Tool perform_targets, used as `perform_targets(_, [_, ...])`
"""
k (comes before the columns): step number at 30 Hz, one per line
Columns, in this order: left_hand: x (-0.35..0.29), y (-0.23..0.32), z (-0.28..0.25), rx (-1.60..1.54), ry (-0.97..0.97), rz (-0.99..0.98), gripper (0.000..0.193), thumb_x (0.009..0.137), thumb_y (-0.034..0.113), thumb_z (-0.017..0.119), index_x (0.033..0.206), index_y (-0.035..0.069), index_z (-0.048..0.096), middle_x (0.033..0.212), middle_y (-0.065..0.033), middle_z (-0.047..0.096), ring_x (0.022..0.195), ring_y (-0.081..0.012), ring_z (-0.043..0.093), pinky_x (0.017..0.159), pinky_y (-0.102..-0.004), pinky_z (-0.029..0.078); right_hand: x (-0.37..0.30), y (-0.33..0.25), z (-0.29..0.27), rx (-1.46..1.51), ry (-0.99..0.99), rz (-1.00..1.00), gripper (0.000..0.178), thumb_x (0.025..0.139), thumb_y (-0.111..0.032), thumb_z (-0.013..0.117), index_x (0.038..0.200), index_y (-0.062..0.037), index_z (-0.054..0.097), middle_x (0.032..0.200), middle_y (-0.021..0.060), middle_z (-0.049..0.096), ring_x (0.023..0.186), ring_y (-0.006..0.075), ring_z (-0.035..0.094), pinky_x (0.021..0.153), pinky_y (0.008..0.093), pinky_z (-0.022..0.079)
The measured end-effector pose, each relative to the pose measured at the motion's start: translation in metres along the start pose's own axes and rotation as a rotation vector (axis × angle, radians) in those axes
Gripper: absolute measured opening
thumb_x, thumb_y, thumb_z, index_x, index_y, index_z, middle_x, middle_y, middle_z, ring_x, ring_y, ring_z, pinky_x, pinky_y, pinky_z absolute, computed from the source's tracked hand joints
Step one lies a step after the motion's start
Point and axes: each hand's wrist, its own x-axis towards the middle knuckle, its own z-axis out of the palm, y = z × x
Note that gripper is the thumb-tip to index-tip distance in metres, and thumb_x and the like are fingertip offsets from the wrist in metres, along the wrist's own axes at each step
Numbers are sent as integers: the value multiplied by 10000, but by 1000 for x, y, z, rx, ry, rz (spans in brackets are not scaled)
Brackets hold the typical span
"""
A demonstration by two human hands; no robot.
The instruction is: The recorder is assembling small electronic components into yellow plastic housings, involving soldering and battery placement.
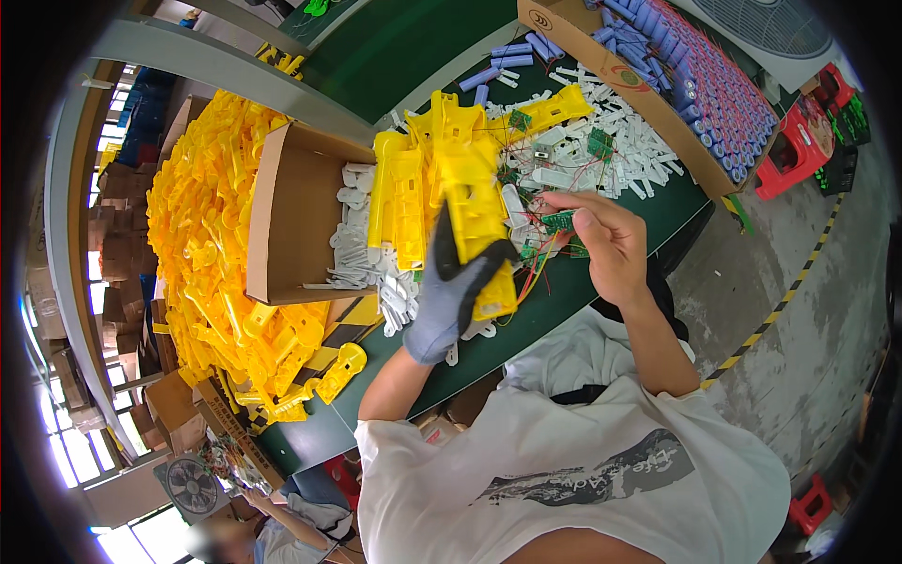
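Note:
My left hand, in a grey glove with black fingers, is closed around a yellow plastic housing with moulded ribs and hollows, tilted over the table. Bare, my right hand pinches a small green circuit board between thumb and fingers, just right of the housing. Thin red and yellow wires hang around the board. More yellow housings lie bunched beyond and left of my gloved hand. Other circuit boards with wires rest among loose white plastic strips.
A tall heap of yellow housings fills the left, beside a cardboard box holding white parts. Another box at the far right holds purple cylindrical cells. The green table's edge runs before me. Another person sits lower left.

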Motion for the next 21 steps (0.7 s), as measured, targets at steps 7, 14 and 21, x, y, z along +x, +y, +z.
perform_targets(7, [1, -38, 24, -366, -296, -123, 612, 895, 67, 580, 1434, 86, 290, 1265, -85, 519, 1113, -196, 557, 952, -344, 466, 2, 6, 3, -147, 13, -175, 190, 869, -26, 652, 1048, 12, 704, 880, 69, 618, 785, 80, 531, 648, 190, 408])
perform_targets(14, [5, -42, 25, -355, -236, -56, 524, 952, 286, 499, 1403, 95, 313, 1198, -137, 549, 986, -262, 626, 820, -403, 535, 5, 0, -6, -206, -58, -11, 193, 845, -37, 688, 1027, 23, 703, 904, 96, 675, 762, 102, 621, 665, 207, 487])
perform_targets(21, [10, -62, 8, -254, -128, -172, 519, 982, 520, 377, 1250, 85, 471, 990, -117, 626, 841, -223, 647, 730, -359, 543, 2, -1, -6, -199, 4, 50, 188, 832, -53, 716, 994, 41, 702, 868, 98, 705, 737, 95, 637, 664, 215, 506])
